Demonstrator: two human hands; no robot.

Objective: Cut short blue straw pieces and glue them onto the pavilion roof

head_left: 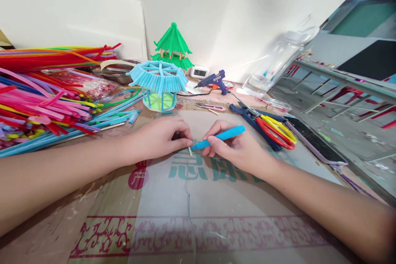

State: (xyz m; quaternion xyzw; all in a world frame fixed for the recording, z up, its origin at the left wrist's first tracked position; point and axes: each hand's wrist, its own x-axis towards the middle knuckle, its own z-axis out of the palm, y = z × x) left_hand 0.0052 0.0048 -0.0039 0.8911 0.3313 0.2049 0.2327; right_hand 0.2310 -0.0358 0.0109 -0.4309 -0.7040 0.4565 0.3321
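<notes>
My left hand pinches a short, thin wooden stick between thumb and fingers, just above the printed board. In my right hand is a blue marker, its tip touching or very close to the stick. Beyond my hands stands a small blue pavilion model with a pale green base. A green tiered-roof model rises behind it. Another thin stick lies past my right hand, close to a pink craft knife.
Bundles of coloured pipe cleaners fill the left side. At the back are a metal bowl, a small digital clock and a blue glue gun. Scissors, a phone and a clear bottle are on the right.
</notes>
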